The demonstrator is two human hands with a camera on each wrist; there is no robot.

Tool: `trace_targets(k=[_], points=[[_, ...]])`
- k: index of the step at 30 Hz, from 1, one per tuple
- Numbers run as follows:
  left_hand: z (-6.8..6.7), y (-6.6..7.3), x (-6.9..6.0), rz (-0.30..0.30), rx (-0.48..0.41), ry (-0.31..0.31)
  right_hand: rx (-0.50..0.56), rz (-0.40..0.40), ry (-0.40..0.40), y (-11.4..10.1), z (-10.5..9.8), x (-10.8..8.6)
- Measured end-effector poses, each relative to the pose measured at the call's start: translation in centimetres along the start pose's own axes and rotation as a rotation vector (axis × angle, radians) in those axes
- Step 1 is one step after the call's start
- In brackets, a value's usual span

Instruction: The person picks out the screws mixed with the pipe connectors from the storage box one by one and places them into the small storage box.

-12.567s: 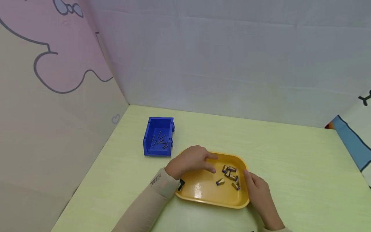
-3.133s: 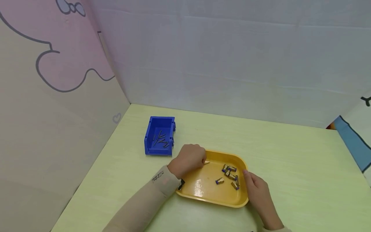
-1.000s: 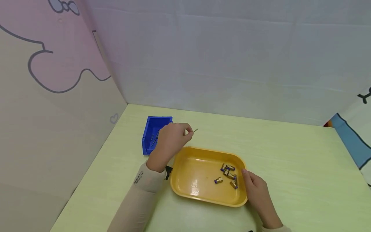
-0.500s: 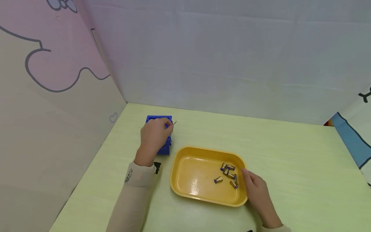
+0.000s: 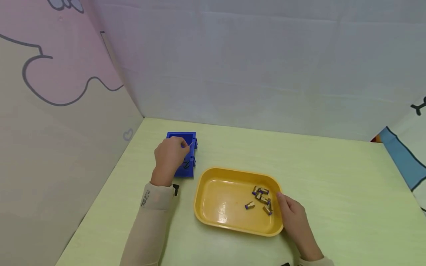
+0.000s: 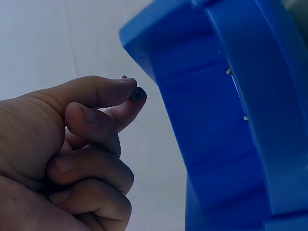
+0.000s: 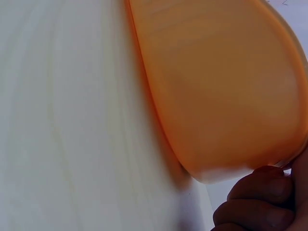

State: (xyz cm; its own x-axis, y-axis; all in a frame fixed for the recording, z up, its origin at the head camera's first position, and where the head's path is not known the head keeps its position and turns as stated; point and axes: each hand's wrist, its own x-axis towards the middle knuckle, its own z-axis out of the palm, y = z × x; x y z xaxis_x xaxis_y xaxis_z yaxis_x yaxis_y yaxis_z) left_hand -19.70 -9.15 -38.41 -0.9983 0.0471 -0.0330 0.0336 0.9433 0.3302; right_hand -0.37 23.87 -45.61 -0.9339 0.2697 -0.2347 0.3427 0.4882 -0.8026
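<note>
Between thumb and index finger, my left hand point(image 5: 168, 159) pinches a small screw point(image 6: 138, 93), its cross-slotted head showing in the left wrist view. That hand is above the blue bin point(image 5: 192, 170) and hides much of it. Several screws point(image 5: 186, 164) lie inside the bin. My right hand point(image 5: 295, 216) grips the right rim of the yellow tray point(image 5: 223, 203), thumb on top; its curled fingers point(image 7: 260, 192) show under the tray's edge in the right wrist view. Several brass fittings point(image 5: 264, 200) with blue ends lie in the tray's right half.
A thin dark piece point(image 5: 270, 204), perhaps a screw, lies beside the fittings. Tray and bin stand on a pale green table point(image 5: 316, 166). A pale wall point(image 5: 249, 74) closes off the back, and a printed wall point(image 5: 83, 129) borders the left.
My left hand was open over the tray, then pinched the screw there. It has since lifted the screw out and carried it left to above the bin. My right hand keeps its grip.
</note>
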Motion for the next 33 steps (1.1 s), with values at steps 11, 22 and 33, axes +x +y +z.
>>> trace_targets(k=[11, 22, 33], points=[[-0.1, -2.1, 0.8, -0.086, -0.007, -0.016, 0.002, -0.014, -0.006, -0.1, -0.1, 0.0], [-1.5, 1.3, -1.1, 0.116, -0.105, 0.012, 0.003, -0.035, 0.001, 0.0, -0.1, 0.1], [-2.7, 7.0, -3.8, 0.525, -0.441, -0.124, 0.011, -0.026, 0.003, -0.4, 0.1, 0.2]])
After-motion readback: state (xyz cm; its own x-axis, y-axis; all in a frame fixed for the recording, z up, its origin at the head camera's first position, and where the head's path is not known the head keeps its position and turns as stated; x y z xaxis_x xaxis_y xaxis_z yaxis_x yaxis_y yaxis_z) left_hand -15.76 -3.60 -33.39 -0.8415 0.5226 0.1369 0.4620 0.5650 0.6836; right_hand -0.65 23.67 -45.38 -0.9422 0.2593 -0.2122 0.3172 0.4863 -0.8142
